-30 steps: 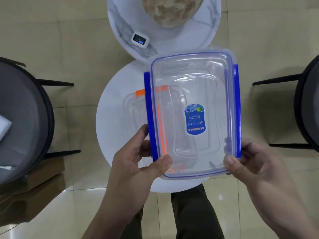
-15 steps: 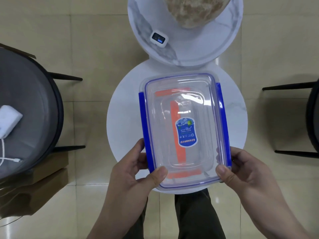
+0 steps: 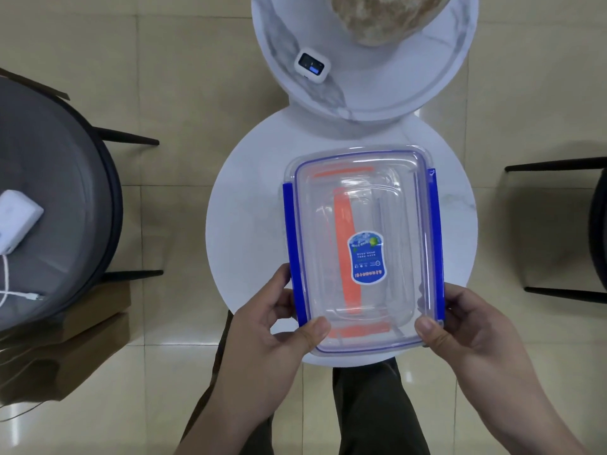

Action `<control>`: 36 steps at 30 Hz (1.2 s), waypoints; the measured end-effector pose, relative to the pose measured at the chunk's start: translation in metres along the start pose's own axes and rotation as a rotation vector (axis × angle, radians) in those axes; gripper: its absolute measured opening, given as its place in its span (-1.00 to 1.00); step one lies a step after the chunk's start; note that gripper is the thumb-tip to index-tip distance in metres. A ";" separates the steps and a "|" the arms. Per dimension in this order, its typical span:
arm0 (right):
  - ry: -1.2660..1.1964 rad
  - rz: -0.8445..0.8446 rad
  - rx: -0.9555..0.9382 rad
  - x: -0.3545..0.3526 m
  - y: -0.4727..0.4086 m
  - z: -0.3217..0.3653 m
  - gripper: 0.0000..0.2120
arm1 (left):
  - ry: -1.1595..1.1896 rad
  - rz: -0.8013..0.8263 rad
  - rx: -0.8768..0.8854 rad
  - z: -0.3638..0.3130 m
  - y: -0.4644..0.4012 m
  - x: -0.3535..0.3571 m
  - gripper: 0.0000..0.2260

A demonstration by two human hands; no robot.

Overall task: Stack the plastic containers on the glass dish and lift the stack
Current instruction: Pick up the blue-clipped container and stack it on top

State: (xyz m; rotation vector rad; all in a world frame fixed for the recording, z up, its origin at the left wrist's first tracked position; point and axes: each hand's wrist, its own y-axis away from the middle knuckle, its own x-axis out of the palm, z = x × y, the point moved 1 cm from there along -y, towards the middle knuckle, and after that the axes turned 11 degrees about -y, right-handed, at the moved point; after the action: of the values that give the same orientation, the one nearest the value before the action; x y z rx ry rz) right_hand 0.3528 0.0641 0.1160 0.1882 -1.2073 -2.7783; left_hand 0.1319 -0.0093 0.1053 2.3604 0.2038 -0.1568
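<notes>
A clear plastic container with blue side clips [image 3: 363, 251] and a blue sticker on its lid is held over the round white table [image 3: 243, 224]. My left hand [image 3: 279, 330] grips its near left corner, thumb on the lid. My right hand [image 3: 460, 326] grips its near right corner the same way. Through the clear plastic shows a smaller container with orange clips [image 3: 346, 254] directly underneath. Whether the two touch I cannot tell. The glass dish cannot be made out under them.
A second marbled round table [image 3: 361, 87] stands beyond, with a small white device [image 3: 312, 64] and a rough beige lump [image 3: 381, 18]. A grey chair [image 3: 49, 198] with a white charger [image 3: 16, 221] is at left, dark chair legs [image 3: 558, 231] at right, my legs below.
The blue-clipped container has come down and towards the table's middle, from right of the orange-clipped one to straight above it. Both hands kept their grip.
</notes>
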 end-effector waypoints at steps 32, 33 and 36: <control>-0.118 0.078 -0.023 -0.009 -0.001 -0.010 -0.60 | 0.061 -0.028 -0.043 0.006 0.000 0.003 -0.51; -0.117 0.078 -0.028 -0.009 0.000 -0.011 -0.61 | 0.063 -0.027 -0.044 0.005 0.000 0.003 -0.51; -0.109 0.072 -0.044 -0.009 0.000 -0.013 -0.62 | 0.065 -0.025 -0.037 0.005 0.001 0.003 -0.51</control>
State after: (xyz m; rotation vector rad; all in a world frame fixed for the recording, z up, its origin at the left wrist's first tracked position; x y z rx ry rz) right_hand 0.3639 0.0561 0.1084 -0.0103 -1.1499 -2.7813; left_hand 0.1346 -0.0129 0.1018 2.3289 0.2656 -0.0877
